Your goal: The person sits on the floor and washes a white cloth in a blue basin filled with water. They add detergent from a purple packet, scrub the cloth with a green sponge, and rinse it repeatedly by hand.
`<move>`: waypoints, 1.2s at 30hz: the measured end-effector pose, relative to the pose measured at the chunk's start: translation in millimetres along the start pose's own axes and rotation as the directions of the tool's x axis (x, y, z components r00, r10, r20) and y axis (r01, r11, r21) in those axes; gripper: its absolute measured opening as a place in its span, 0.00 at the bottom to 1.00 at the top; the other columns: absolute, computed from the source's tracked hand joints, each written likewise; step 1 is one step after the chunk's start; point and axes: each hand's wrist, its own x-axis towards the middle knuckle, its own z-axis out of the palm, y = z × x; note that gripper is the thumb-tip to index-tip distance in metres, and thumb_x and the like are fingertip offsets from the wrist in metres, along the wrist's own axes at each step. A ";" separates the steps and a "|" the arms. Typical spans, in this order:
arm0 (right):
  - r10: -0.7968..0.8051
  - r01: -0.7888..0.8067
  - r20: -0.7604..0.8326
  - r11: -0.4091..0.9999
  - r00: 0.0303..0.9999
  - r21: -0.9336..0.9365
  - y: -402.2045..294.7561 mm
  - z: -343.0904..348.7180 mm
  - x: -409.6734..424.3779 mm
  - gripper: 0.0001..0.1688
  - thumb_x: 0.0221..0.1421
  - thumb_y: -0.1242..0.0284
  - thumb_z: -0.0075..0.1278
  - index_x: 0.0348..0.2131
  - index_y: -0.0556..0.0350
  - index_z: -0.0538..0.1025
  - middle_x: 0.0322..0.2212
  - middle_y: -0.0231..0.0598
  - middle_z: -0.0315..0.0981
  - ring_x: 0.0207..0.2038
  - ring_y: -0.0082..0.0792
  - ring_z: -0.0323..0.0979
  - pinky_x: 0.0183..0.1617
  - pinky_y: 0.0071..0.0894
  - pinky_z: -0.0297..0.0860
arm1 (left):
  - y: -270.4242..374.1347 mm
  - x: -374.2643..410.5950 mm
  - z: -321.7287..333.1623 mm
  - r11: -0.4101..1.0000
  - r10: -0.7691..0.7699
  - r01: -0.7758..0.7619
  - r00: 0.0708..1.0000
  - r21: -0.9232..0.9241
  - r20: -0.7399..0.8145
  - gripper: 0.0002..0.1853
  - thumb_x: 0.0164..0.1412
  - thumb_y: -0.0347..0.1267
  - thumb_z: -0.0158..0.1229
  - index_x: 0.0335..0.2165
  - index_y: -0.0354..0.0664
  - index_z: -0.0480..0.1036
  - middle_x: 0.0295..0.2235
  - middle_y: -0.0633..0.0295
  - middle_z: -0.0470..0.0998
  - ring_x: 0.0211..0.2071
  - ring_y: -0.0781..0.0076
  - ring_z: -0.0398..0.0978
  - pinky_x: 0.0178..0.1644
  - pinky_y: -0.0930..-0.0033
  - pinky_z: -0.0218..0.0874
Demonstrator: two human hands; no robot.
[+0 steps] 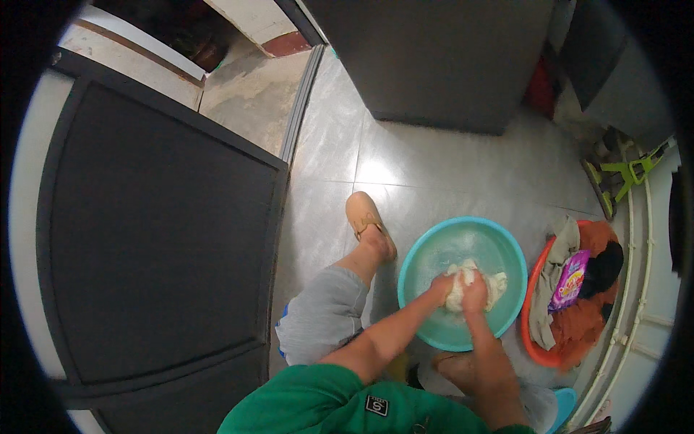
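A turquoise plastic basin stands on the floor in front of me, with water in it. Inside it, a wet cream-coloured cloth is bunched between my hands. My left hand grips the cloth on its left side. On the other side, my right hand is closed on the same cloth, close beside the left one. Some fingers are hidden in the folds. One end of the cloth trails off to the right over the basin's bottom.
Right of the basin, a red-orange tub holds rust-brown, dark and beige clothes under a purple detergent packet. Pipes run along the right wall, near a green-and-black tool. A dark door fills the left. My clog-shod foot rests left of the basin.
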 end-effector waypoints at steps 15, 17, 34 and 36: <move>-0.161 0.239 0.255 0.920 0.953 -0.311 40.1 3.8 22.0 0.39 0.49 0.60 0.54 0.59 0.40 0.60 0.58 0.52 0.52 0.57 0.53 0.55 0.60 0.51 0.53 | 35.8 -51.5 9.4 0.977 -0.038 0.054 0.996 0.204 -0.083 0.35 0.57 0.41 0.55 0.60 0.51 0.52 0.55 0.53 0.62 0.54 0.52 0.63 0.50 0.50 0.63; 0.033 0.013 0.153 0.957 0.988 -0.289 22.0 2.4 24.6 0.37 0.51 0.62 0.54 0.59 0.40 0.61 0.58 0.49 0.52 0.57 0.56 0.54 0.59 0.51 0.54 | 38.7 -63.3 18.1 0.982 -0.082 0.095 0.993 0.163 -0.089 0.34 0.61 0.49 0.49 0.60 0.51 0.51 0.54 0.55 0.62 0.55 0.52 0.61 0.51 0.46 0.60; -0.012 -0.001 0.067 0.980 0.998 0.200 -44.9 -5.2 -42.6 0.22 0.52 0.54 0.51 0.37 0.51 0.74 0.33 0.49 0.74 0.34 0.53 0.73 0.37 0.48 0.68 | 30.8 -29.2 -12.1 0.974 -0.138 0.155 0.984 -0.164 0.108 0.24 0.63 0.49 0.44 0.49 0.44 0.66 0.43 0.56 0.74 0.45 0.52 0.71 0.50 0.51 0.63; 0.002 -0.009 0.097 0.997 0.995 0.075 -1.2 1.0 -22.4 0.23 0.53 0.52 0.50 0.37 0.52 0.74 0.33 0.49 0.74 0.32 0.54 0.72 0.36 0.49 0.68 | 25.9 -36.6 0.0 0.988 -0.153 0.152 0.987 -0.015 -0.058 0.20 0.60 0.40 0.48 0.47 0.40 0.66 0.42 0.55 0.73 0.43 0.56 0.72 0.48 0.53 0.65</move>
